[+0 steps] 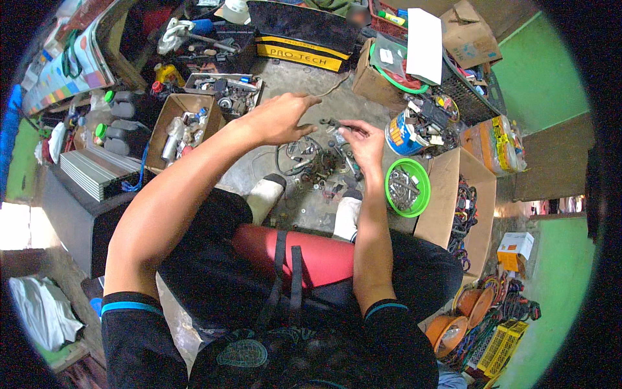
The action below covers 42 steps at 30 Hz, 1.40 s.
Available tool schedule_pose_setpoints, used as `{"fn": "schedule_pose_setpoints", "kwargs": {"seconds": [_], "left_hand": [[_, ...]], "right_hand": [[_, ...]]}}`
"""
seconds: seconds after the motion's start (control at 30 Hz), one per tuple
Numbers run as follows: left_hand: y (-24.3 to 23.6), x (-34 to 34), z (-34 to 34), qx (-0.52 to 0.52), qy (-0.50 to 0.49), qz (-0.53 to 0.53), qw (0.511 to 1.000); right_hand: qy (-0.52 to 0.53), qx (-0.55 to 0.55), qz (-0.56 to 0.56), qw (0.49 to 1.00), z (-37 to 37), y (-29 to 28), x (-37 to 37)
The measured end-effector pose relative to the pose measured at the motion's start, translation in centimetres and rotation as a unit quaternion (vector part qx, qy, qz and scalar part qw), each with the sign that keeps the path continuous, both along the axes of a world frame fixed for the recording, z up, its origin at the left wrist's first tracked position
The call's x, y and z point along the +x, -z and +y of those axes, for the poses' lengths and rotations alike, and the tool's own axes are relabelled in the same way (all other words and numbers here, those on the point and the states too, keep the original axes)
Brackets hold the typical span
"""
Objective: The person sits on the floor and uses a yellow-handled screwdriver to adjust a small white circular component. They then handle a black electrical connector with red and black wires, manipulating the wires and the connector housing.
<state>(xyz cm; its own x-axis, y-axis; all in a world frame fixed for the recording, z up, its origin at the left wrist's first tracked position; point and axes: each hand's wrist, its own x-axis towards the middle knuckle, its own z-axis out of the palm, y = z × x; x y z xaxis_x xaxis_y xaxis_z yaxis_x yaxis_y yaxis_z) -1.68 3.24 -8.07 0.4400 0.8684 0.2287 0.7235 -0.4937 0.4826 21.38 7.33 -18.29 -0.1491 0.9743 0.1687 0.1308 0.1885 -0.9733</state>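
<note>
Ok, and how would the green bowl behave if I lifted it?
The green bowl likely feels heavy for its size, given the metal bits inside. It looks plastic, so it may flex a little. The metal bits seem loose and could slide if it tilts.

Large black lettering [299, 56] on yellow band [265, 50] of black panel [304, 24]; smaller line [299, 45] above; print on cardboard box [468, 37] unreadable.

Grey floor [285, 79]: heap of small parts [321, 165], green bowl [426, 185] alongside.
</note>
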Motion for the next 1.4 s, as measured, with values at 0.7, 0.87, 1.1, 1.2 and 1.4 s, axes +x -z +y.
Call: {"fn": "schedule_pose_setpoints", "kwargs": {"seconds": [0.7,0.87,1.1,1.2,1.4], "left_hand": [[0.3,-2.5,0.6,-0.373,-0.102,-0.183,0.904],[0.8,-2.8,0.9,-0.431,-0.100,-0.261,0.858],[0.6,-2.9,1.4,-0.462,-0.118,-0.333,0.813],[0.3,-2.7,1.3,-0.459,-0.137,-0.335,0.811],[-0.4,-2.2,0.7,-0.447,-0.200,-0.434,0.756]], "right_hand": [[-0.048,-0.063,-0.466,0.881,-5.1,21.8,1.6],[-0.043,-0.094,-0.562,0.821,-5.6,24.0,1.7],[0.075,-0.180,-0.409,0.892,-4.2,23.0,1.6],[0.076,-0.164,-0.208,0.961,-2.2,20.0,0.4],[0.022,-0.142,0.203,0.969,0.8,6.3,-3.8]]}}
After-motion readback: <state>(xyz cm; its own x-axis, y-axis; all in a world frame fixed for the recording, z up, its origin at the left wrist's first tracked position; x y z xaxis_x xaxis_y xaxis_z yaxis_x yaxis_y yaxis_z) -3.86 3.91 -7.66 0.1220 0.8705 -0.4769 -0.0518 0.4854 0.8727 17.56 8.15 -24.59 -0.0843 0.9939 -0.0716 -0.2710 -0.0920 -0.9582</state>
